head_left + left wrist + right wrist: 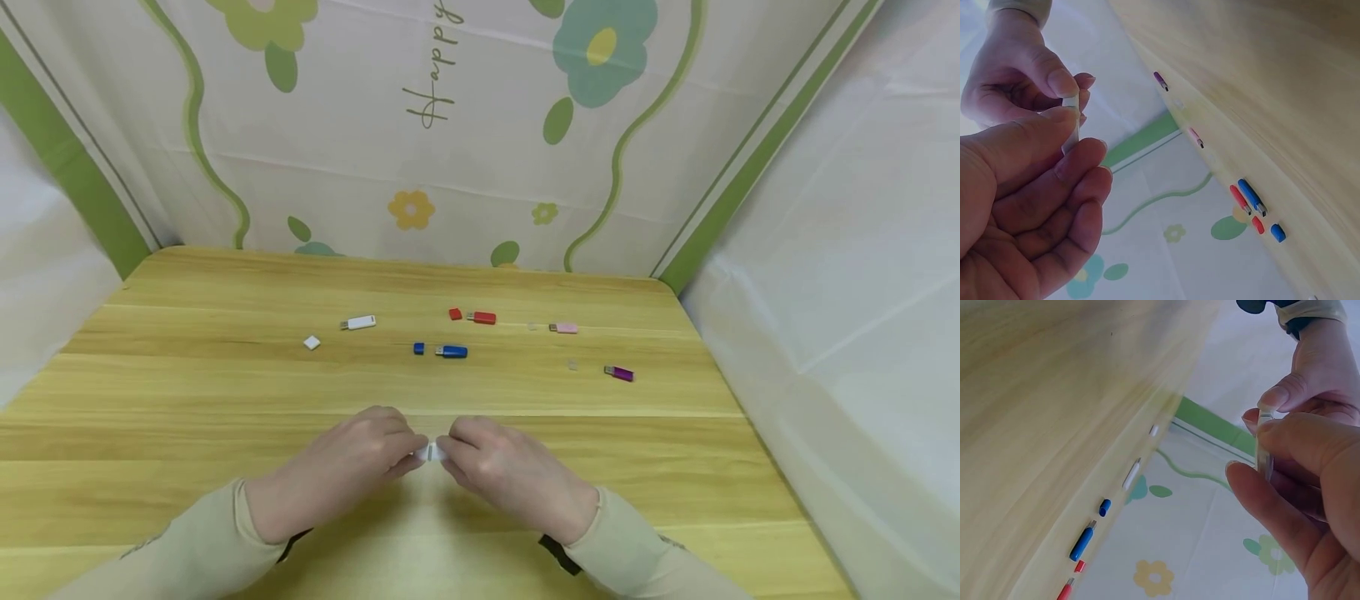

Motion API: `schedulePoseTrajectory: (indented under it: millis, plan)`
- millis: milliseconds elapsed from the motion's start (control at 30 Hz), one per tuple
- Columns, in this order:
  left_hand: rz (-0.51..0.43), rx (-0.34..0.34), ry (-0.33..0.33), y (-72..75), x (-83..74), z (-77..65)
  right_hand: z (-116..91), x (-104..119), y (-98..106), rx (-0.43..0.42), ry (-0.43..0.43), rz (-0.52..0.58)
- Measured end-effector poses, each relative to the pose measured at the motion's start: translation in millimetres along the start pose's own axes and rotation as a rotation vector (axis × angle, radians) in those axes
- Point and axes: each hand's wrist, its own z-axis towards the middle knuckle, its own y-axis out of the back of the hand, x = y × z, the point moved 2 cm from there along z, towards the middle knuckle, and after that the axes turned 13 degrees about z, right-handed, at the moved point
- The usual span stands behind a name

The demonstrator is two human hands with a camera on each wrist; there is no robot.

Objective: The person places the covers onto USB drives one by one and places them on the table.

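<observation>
Over the near part of the table, both hands hold one small white USB stick (439, 452) between them. My left hand (352, 454) pinches its left end between thumb and fingers. My right hand (502, 462) pinches the right end the same way. A thin grey band shows between the two white parts in the head view; whether the left part is a separate cap I cannot tell. In the left wrist view the white stick (1071, 134) is seen edge-on, and the fingertips cover much of it.
Beyond the hands lie uncapped USB sticks: white (362, 322), red (483, 317), blue (454, 352), pink (566, 328) and purple (621, 373). Near them are a white cap (312, 342), a red cap (455, 314), a blue cap (418, 348) and two clear pieces. A flowered curtain (480, 158) hangs behind.
</observation>
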Motion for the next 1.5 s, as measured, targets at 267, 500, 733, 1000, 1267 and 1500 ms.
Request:
schedulePoseTrajectory:
  millis: [267, 500, 733, 1000, 1267, 1500]
  plan:
    - [0.032, -0.012, -0.032, 0.8, 0.0, 4.8, 1.1, -2.3, 1.8, -0.015, 0.022, -0.009]
    - [-0.002, 0.046, -0.02, -5.0, 2.3, 6.7, 0.6, -7.8, 0.8, 0.016, -0.013, 0.05]
    - [-0.096, 0.112, 0.058, -21.8, 13.4, 7.0, 0.7, -22.1, -6.0, 0.018, -0.045, 0.101]
    - [-0.188, 0.237, 0.156, -40.8, 30.8, 17.9, 5.0, -44.2, -14.0, 0.047, -0.143, 0.191]
    - [-0.191, 0.306, 0.178, -59.7, 51.3, 28.8, 15.2, -68.0, -21.2, 0.133, -0.226, 0.193]
    - [-0.192, 0.404, 0.245, -70.6, 65.0, 38.6, 24.1, -88.1, -28.8, 0.251, -0.325, 0.226]
